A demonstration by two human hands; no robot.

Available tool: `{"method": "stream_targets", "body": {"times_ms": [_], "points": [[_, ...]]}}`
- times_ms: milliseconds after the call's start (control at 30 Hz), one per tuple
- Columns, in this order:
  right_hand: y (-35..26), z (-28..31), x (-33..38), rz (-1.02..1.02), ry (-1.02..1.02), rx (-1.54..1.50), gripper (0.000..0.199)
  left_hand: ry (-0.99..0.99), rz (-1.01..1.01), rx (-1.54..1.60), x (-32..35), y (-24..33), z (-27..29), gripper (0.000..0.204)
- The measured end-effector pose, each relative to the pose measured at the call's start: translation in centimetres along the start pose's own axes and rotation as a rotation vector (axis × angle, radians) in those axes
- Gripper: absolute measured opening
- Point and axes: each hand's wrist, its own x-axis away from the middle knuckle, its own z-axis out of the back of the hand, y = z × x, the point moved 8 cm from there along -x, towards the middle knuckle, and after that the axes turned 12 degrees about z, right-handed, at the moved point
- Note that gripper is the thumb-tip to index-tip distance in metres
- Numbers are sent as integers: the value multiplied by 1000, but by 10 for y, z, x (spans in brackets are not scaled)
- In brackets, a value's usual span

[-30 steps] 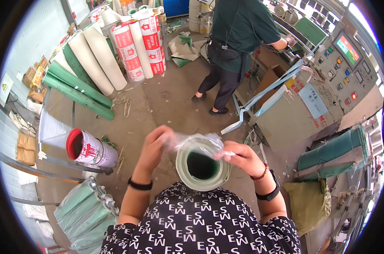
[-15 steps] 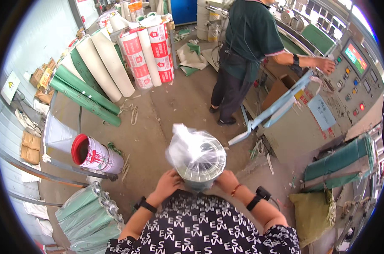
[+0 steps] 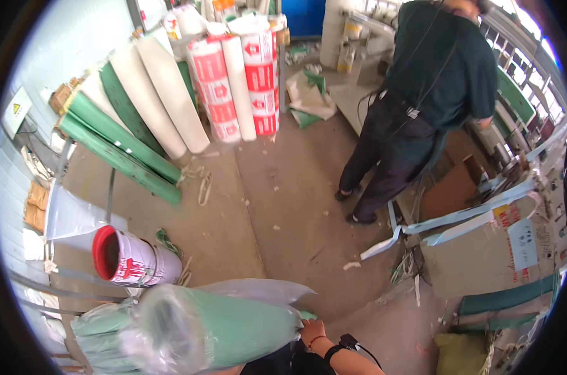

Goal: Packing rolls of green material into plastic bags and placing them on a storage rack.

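A green roll (image 3: pixel 233 328) in a clear plastic bag lies on its side across the bottom of the view, its bagged end (image 3: pixel 161 331) pointing left. More bagged green rolls (image 3: pixel 99 334) lie under it at the lower left. My right hand (image 3: pixel 312 329), with a thin bracelet and a black watch on the wrist, presses on the roll's right end with curled fingers. My left hand is out of sight, hidden by the roll or below the frame.
A red-rimmed white bucket (image 3: pixel 128 257) lies on its side left of the roll. Long green and white rolls (image 3: pixel 130 128) and red-and-white rolls (image 3: pixel 246 81) lean at the back. A person in dark green (image 3: pixel 415 106) stands at a machine beside a cardboard box (image 3: pixel 483 250).
The bagged roll, held end-on toward me with both hands, has been tipped onto its side to the left and lowered. My left hand has gone from view. The other person stepped closer.
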Motion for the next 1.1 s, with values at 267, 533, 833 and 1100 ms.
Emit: {"method": "stream_targets", "body": {"times_ms": [267,533,833,1100], "points": [[61,-52,-158,-154,-122,-256,26,-147,-75,89,-135,-20,-31,29],[105,-40,-179,-181,231,-607,29,-819,254,761,-125,37,7,38],[128,-193,40,-55,-75,-550,33,-905,338,1186,64,161,31,16],[121,-12,257,240,-46,-750,39,-831,-200,947,142,259,-30,25]]}}
